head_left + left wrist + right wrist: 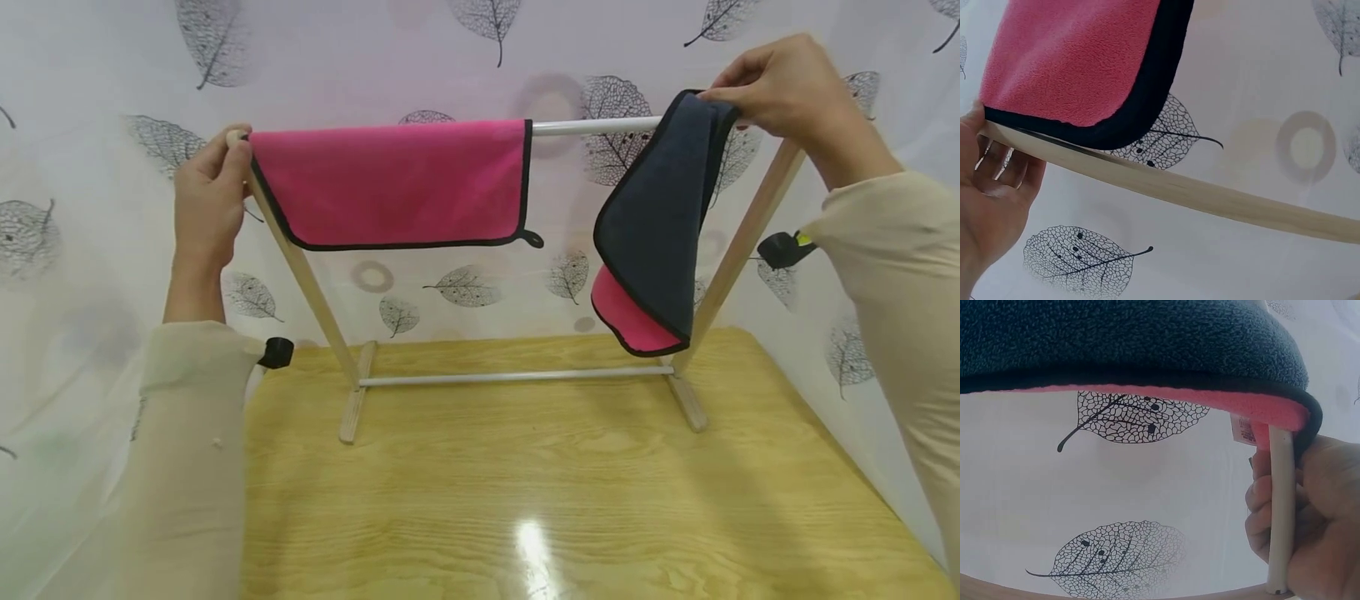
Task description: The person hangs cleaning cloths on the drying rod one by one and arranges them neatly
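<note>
A wooden drying rack with white rails stands before me. My left hand grips its top left corner, the thumb beside the edge of a pink towel. That towel has black trim and a small loop, and hangs folded over the top rail. Near the rail's right end, my right hand pinches the upper edge of a second towel, dark blue on one face and pink on the other. It drapes at a slant with its lower corner turned. In the right wrist view, a white tag shows beneath it.
The rack's feet stand on a wood-grain table, joined by a white lower rail. Close behind hangs a pale curtain printed with grey leaves.
</note>
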`<act>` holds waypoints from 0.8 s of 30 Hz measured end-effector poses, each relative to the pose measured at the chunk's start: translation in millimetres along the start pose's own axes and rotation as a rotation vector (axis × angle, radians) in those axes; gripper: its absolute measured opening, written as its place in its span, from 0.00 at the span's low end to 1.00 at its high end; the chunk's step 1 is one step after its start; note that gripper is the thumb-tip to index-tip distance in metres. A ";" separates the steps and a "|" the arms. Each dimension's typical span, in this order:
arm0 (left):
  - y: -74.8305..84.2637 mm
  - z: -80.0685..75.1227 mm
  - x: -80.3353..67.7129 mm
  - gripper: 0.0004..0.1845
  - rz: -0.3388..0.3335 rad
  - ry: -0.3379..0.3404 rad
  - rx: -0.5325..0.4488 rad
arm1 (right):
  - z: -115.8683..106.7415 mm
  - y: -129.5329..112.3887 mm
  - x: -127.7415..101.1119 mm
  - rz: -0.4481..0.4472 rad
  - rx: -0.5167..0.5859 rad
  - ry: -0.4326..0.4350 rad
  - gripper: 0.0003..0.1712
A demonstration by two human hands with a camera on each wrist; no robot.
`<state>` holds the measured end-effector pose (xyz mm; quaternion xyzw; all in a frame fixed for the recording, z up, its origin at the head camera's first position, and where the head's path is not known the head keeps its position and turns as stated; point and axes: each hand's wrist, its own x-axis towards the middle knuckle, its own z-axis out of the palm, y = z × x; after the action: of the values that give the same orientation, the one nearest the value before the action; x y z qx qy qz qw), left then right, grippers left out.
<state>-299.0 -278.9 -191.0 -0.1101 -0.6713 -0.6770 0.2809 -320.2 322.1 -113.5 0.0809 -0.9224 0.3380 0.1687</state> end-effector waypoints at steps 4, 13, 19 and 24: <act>6.8 2.5 -3.5 0.23 -0.032 0.013 0.052 | 0.6 -0.5 0.0 0.018 0.019 -0.008 0.12; 32.9 41.4 -22.9 0.20 0.200 0.380 0.292 | 0.6 -0.3 1.2 0.023 0.029 -0.013 0.09; 49.7 77.0 -44.1 0.17 0.315 0.368 0.201 | -0.4 0.0 0.7 0.020 0.032 -0.013 0.09; 50.6 104.8 -59.7 0.18 0.294 0.216 0.153 | 1.2 0.2 1.0 0.016 -0.001 -0.011 0.10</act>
<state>-247.3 -160.3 -171.7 -0.1120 -0.6634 -0.5837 0.4546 -321.5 321.4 -114.0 0.0750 -0.9241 0.3383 0.1611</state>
